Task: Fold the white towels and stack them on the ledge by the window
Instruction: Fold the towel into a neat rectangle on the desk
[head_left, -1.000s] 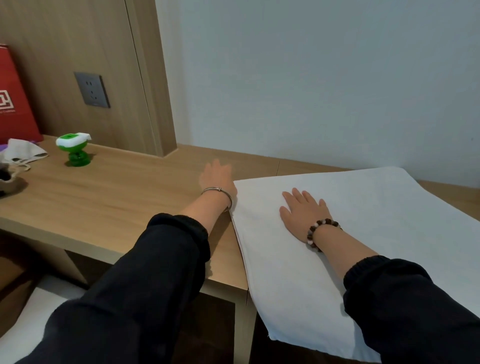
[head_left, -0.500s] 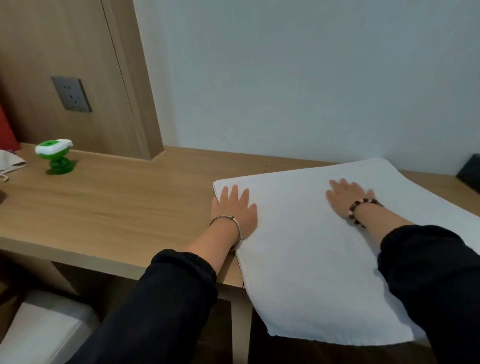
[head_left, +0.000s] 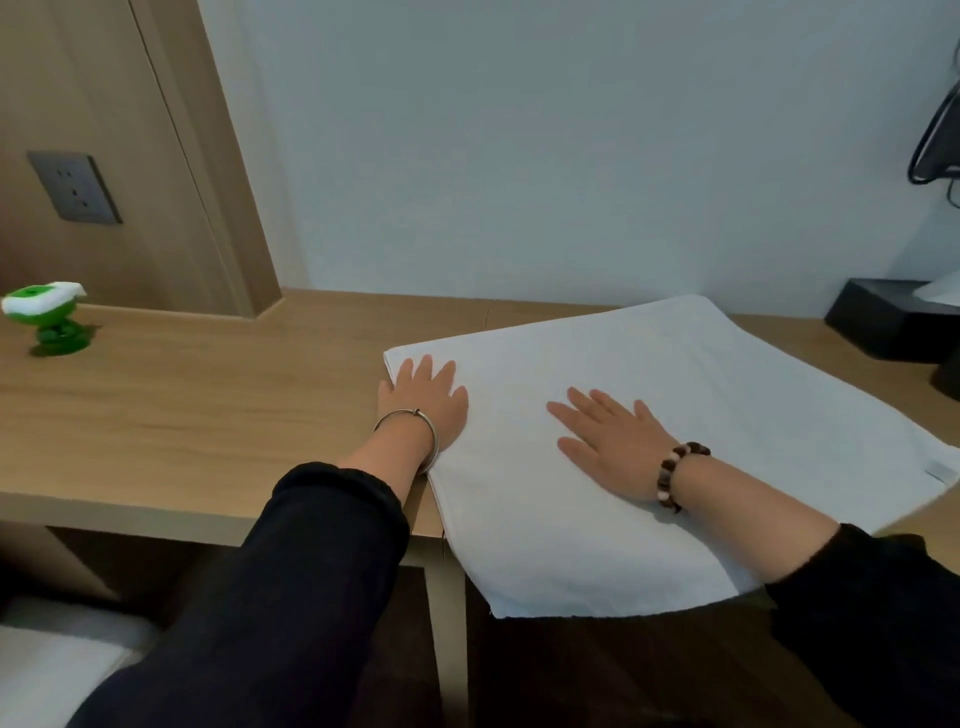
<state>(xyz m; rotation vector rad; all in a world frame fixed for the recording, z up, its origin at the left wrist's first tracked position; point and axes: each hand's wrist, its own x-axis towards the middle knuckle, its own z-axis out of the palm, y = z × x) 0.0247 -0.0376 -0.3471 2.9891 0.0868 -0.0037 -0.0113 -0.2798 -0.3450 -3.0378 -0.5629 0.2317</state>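
Note:
A white towel (head_left: 727, 405), folded flat, lies on the wooden ledge (head_left: 208, 426) with its near end hanging over the front edge. My left hand (head_left: 423, 400) presses flat on the towel's far left corner, fingers straight, a metal bangle on the wrist. My right hand (head_left: 613, 436) lies flat on the towel's middle with fingers spread, a beaded bracelet on the wrist. Neither hand holds anything.
A small green and white gadget (head_left: 47, 322) stands at the ledge's far left. A black box (head_left: 893, 322) sits at the right against the wall, with black cables (head_left: 935, 135) hanging above it. A grey wall socket (head_left: 75, 187) is set in the wood panel.
My right hand has slid from the towel's far right back to its middle. The left hand stays pressed on the towel's left corner. The view has shifted rightward.

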